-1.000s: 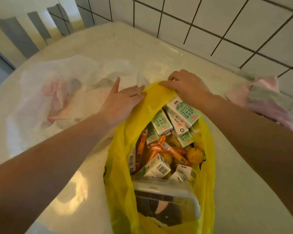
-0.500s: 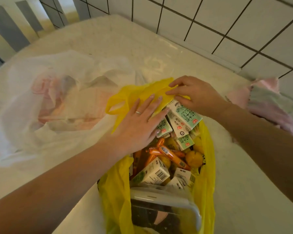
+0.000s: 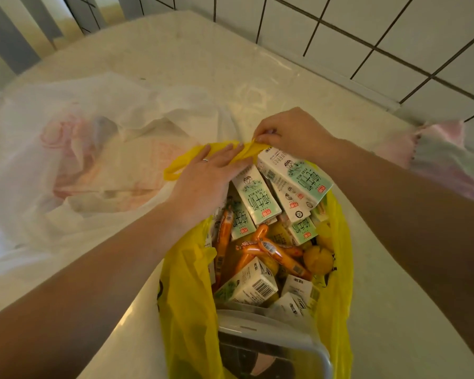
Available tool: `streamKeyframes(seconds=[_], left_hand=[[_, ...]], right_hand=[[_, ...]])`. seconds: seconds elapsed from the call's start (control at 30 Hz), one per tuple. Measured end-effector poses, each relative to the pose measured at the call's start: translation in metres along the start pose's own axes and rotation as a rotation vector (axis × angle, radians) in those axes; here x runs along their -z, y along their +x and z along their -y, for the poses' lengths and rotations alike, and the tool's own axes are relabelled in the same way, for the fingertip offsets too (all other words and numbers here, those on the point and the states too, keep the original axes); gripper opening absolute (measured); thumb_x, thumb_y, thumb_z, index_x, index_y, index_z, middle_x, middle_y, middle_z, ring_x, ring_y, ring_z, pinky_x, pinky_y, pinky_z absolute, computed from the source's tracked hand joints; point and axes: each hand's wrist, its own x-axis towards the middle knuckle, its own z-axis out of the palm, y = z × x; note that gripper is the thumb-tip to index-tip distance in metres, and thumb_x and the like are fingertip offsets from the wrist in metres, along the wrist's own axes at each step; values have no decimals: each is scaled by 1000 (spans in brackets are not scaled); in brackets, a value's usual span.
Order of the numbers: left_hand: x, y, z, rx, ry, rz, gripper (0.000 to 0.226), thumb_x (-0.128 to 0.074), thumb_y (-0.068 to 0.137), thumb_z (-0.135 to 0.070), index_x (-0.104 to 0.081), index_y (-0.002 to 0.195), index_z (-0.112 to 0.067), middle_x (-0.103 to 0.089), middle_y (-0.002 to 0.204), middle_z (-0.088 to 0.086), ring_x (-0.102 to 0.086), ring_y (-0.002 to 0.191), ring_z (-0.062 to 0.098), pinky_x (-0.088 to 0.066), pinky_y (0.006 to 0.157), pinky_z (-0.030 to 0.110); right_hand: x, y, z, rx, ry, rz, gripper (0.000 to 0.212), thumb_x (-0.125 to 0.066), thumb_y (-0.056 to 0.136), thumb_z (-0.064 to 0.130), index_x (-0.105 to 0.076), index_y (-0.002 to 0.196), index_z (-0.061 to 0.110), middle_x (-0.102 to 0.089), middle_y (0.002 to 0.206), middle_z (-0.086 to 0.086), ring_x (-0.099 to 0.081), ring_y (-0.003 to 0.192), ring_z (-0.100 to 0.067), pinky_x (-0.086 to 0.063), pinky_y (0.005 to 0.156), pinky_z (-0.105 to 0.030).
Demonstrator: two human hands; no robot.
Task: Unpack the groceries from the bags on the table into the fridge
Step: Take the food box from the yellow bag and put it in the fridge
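Groceries fill the yellow bag (image 3: 186,291) that lies open on the pale desk (image 3: 394,310), its mouth toward the tiled wall (image 3: 367,36). Both of the person's arms reach forward to the bag's far rim. The left hand (image 3: 203,181) lies flat, fingers straight, pressing on the yellow plastic and on the top of a milk carton (image 3: 255,199); there is a ring on 1 finger. Its grip holds nothing. The right hand (image 3: 293,132) has its fingertips curled in a pinch on the twisted yellow handle (image 3: 246,147) at the bag's far edge, a narrow grip closed on the plastic. A second loop of the bag's handle (image 3: 175,166) sticks out to the left, beside the left hand.

Inside the bag, several green-and-white milk cartons are heaped at the far end, the biggest one (image 3: 296,176) just under the right hand. Orange sausage sticks (image 3: 274,251) lie crossed in the middle, with yellow fruit (image 3: 318,259) next to them on the right. More cartons (image 3: 249,285) sit nearer, and closest of all is a clear lidded container (image 3: 271,343) with something dark in it.

To the left, a white plastic bag (image 3: 74,160) with pink print lies slumped on the desk, touching the yellow one. A pink and pale cloth (image 3: 446,157) sits at the right by the wall.
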Motion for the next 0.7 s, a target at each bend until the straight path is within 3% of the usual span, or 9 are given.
streamKeyframes(seconds=[0.17, 0.23, 0.33, 0.43, 0.6, 0.7], left_hand=[[3, 4, 0, 101, -110, 59, 45, -41, 96, -13, -42, 140, -25, -35, 149, 4, -34, 136, 23, -21, 113, 42], [6, 1, -1, 67, -141, 49, 43, -46, 95, -12, -47, 137, -24, -36, 148, 8, -32, 137, 28, -24, 112, 49], [15, -11, -8, -18, -151, -25, 38, -51, 92, -20, -55, 130, -20, -39, 145, 14, -29, 137, 36, -29, 105, 62], [32, -31, -27, -103, -157, -34, 44, -41, 91, -35, -54, 130, -19, -38, 146, 11, -27, 138, 34, -25, 108, 59], [52, -91, -67, -198, -251, -34, 47, -45, 89, -41, -55, 129, -19, -52, 136, 4, -35, 135, 25, -20, 111, 52], [53, -131, -88, -184, -243, 0, 53, -47, 87, -47, -54, 129, -17, -57, 130, 2, -40, 131, 21, -21, 111, 46]], right_hand=[[5, 16, 2, -150, 211, 137, 19, -64, 86, 27, -71, 104, 26, -65, 101, 7, -52, 88, -3, -37, 75, -20], [8, 9, 6, -165, 231, 126, 24, -65, 85, 27, -68, 110, 27, -65, 108, 7, -53, 93, -3, -36, 79, -18], [15, -20, 13, -130, 204, -30, 39, -63, 87, 33, -58, 125, 28, -57, 128, 4, -51, 115, -9, -31, 89, -17], [25, -72, 30, -96, 245, -231, 42, -60, 89, 32, -53, 130, 25, -49, 137, 3, -42, 126, -10, -24, 96, -14], [16, -177, 60, -185, 406, -323, 41, -57, 87, 39, -57, 126, 27, -52, 130, 8, -45, 121, -5, -37, 106, -32], [-3, -228, 81, -257, 532, -217, 42, -57, 84, 47, -56, 125, 33, -51, 128, 12, -46, 121, -5, -40, 104, -38]])
